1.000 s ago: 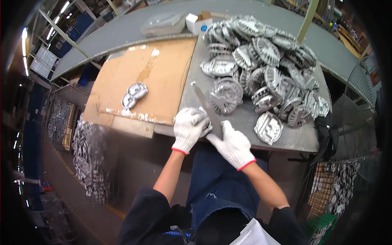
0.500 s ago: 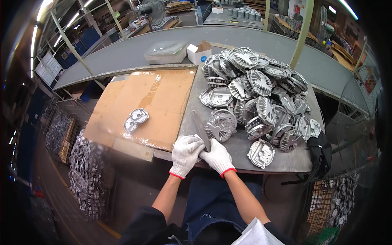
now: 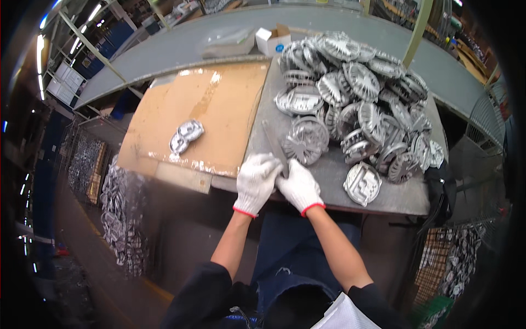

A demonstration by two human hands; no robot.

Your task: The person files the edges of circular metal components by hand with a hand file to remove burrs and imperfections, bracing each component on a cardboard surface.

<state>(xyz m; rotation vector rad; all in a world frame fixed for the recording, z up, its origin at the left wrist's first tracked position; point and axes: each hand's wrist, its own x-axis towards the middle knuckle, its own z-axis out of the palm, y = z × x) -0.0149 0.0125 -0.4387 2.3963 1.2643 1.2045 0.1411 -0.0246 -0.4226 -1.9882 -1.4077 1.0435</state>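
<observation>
Both my hands wear white knitted gloves with red cuffs and meet at the table's near edge. My right hand (image 3: 300,185) is closed round a flat grey metal file (image 3: 275,143), whose blade slants up and left over the tabletop. Close against it, my left hand (image 3: 257,183) is curled round a metal casting, almost wholly hidden by the gloves. Just beyond, a round finned casting (image 3: 307,140) lies on the metal table. To the right of my hands, a single round casting (image 3: 362,183) rests with its recessed side up.
A large heap of silvery finned castings (image 3: 361,82) covers the table's right side. Two castings (image 3: 189,130) lie on the cardboard sheet (image 3: 235,109) at left. Behind are a white box (image 3: 272,43) and a grey belt (image 3: 181,41). Wire bins (image 3: 123,219) of parts stand below.
The whole view has shifted, so the table sits higher and slightly right. My hands stay together with the file between them. A silvery edge glimpsed below the gloves is now hidden.
</observation>
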